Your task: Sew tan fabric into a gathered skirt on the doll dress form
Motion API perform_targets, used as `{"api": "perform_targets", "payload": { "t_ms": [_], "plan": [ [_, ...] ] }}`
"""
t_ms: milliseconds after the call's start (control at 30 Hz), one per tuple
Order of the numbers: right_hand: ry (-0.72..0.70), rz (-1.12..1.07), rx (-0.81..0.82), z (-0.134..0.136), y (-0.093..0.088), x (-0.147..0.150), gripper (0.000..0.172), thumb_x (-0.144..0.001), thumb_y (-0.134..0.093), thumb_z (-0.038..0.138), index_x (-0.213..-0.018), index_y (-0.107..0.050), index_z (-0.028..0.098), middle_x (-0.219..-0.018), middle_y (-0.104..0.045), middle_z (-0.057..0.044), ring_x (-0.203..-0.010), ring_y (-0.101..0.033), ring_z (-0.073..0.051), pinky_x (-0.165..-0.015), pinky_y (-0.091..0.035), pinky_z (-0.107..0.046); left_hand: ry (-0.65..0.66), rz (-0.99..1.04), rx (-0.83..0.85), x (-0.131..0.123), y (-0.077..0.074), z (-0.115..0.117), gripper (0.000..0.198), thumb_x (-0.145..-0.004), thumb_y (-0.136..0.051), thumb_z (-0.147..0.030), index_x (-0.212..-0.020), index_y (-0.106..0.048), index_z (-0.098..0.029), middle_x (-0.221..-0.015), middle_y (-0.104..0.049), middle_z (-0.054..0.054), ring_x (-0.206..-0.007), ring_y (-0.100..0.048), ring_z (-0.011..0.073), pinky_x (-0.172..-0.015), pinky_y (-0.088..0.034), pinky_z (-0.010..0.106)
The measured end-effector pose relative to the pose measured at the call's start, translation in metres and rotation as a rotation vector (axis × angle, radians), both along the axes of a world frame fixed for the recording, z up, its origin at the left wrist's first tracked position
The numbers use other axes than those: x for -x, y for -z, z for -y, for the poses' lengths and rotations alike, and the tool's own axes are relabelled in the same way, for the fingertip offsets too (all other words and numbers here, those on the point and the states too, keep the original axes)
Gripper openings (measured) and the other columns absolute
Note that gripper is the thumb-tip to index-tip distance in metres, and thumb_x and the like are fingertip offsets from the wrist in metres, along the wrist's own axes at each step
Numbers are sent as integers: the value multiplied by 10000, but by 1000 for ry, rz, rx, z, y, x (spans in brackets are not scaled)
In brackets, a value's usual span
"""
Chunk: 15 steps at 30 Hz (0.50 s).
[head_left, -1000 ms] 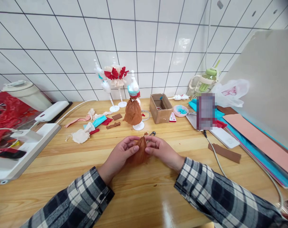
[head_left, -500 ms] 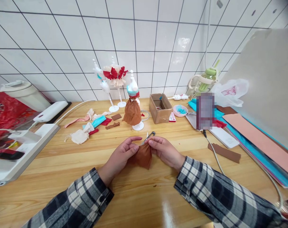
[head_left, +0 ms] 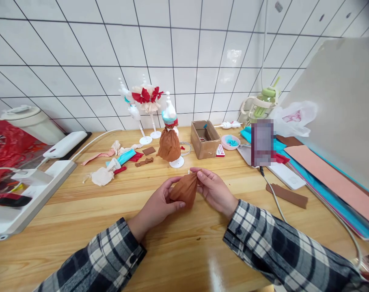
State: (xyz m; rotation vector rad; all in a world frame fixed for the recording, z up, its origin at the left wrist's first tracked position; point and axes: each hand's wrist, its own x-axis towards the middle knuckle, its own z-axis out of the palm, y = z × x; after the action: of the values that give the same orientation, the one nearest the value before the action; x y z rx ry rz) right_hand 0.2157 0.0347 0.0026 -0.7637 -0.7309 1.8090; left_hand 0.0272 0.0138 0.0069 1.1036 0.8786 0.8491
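A gathered piece of brown crepe paper (head_left: pixel 186 190) fans out between my two hands over the near part of the table. My left hand (head_left: pixel 159 205) is curled round its left side, thumb lying along the lower front. At the top right corner, the thumb and fingers of my right hand (head_left: pixel 213 187) pinch the bunched end. A tiny white tip (head_left: pixel 189 172) shows above the paper; what it belongs to is hidden. Beyond my hands a small white dress form (head_left: pixel 169 108) stands on a round base, wearing a brown gathered skirt (head_left: pixel 169 145).
Two more dress forms (head_left: pixel 145 140) stand behind, one with red bows. Paper scraps (head_left: pixel 103 175) lie at left, beside a power strip (head_left: pixel 29 194). A cardboard box (head_left: pixel 205 148), a pink dish (head_left: pixel 231 142), a phone (head_left: pixel 262 142), its cable and paper sheets (head_left: pixel 333 170) occupy the right.
My left hand has shifted its hold and spread the brown paper, thumb now on its front. The metal clip-like tool seen at the top of the paper is now out of sight.
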Motion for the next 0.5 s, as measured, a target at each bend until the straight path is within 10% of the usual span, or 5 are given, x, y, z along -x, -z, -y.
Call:
{"api": "perform_targets", "payload": {
  "t_ms": [300,500],
  "plan": [
    [-235,-264,123,4,6,-2,406,-719,-761,378,-1092,-633,281,-1128,-655,-25,-967,-614,-158,-805,-471,-303,-113,-43,-15,5,-6,-1,739,-688,-762,-203,-1301,-349,-193,-1008,-690,74,-918,-656,205,-787,-494,296],
    [-261,-220,134,0,5,-7,287,-795,-685,439,-964,-647,210,-943,-688,-40,-867,-632,-172,-756,-473,-315,-61,-19,20,11,-3,-4,696,-649,-796,-231,-1252,-447,-201,-993,-684,68,-920,-645,223,-789,-490,308]
  ]
}}
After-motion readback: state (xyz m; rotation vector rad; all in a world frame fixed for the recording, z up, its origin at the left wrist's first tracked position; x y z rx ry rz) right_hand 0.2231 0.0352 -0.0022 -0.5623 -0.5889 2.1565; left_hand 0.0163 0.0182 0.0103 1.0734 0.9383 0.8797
